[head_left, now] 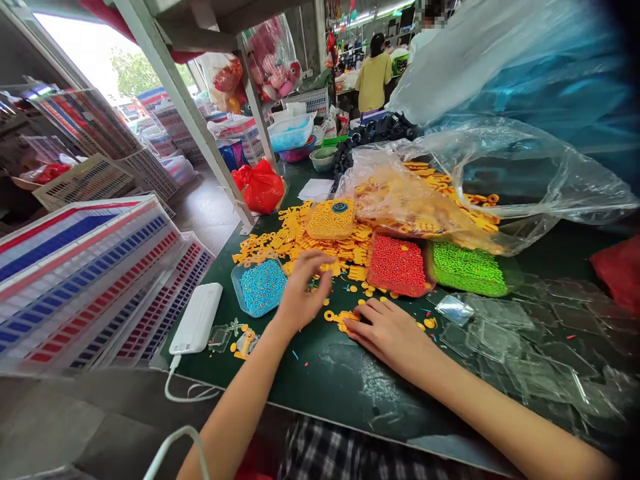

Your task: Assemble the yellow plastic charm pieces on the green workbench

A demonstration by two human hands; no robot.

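Observation:
My left hand (304,288) hovers at the front of a heap of yellow plastic pieces (295,230), fingers curved and thumb apart from them. A yellow piece shows by its fingertips; I see nothing gripped. My right hand (385,330) rests low over the table, its fingers closed on a yellow plastic piece with a ring end (334,316). Around the hands stand trays of blue beads (263,285), red beads (397,263) and green beads (467,265). A tray of yellow beads (330,219) with a dark round item sits on the heap.
Clear plastic cases (505,333) lie spread at the right. A clear bag (400,193) of yellow pieces sits behind the trays. A white power bank (197,319) with a cable lies at the left edge. Crates (90,280) stand left of the table; a shelf post (185,100) rises there.

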